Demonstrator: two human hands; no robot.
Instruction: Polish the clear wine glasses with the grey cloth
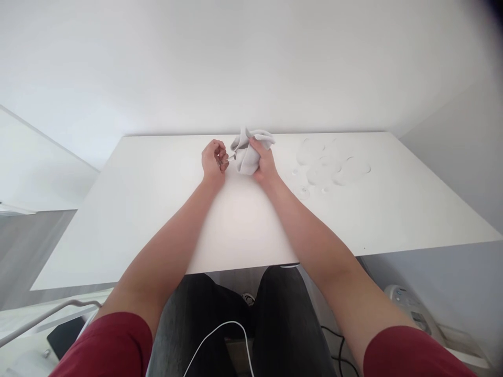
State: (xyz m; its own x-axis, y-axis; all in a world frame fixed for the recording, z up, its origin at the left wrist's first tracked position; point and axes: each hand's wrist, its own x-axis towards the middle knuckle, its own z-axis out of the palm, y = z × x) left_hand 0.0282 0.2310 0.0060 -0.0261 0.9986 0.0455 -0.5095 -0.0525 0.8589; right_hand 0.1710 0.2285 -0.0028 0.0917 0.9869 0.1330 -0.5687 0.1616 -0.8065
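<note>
With the right hand point(266, 162), gripping a crumpled light-grey cloth point(247, 162), with the thumb across its upper folds and the loose upper edges flaring out above the grip. Holding it over the far part of the white bench point(243, 225), near the wall point(251, 63) and roughly midway along. With the left hand point(215, 158), just beside the cloth, curling the fingers inward and pinching a slender, shiny piece point(231, 157), pointed toward the folds. Cannot tell what exactly to call that piece, nor how far inside the cloth to place its end. Reaching forward over the bench with both bare forearms, well apart at the elbows and close together at the wrists.

To the right of the cloth, on the bench, can see a loose cluster of faint, see-through round pieces point(324, 170), some larger, some small; too pale to make out further. Wearing red short sleeves point(113, 343) and dark jeans point(291, 314), with both knees at the near edge. Below, can also see a white cable point(233, 322) looped in front of the lap, a black cable point(341, 345) at right, and a pale appliance point(406, 301) beyond it, low beside the bench.
</note>
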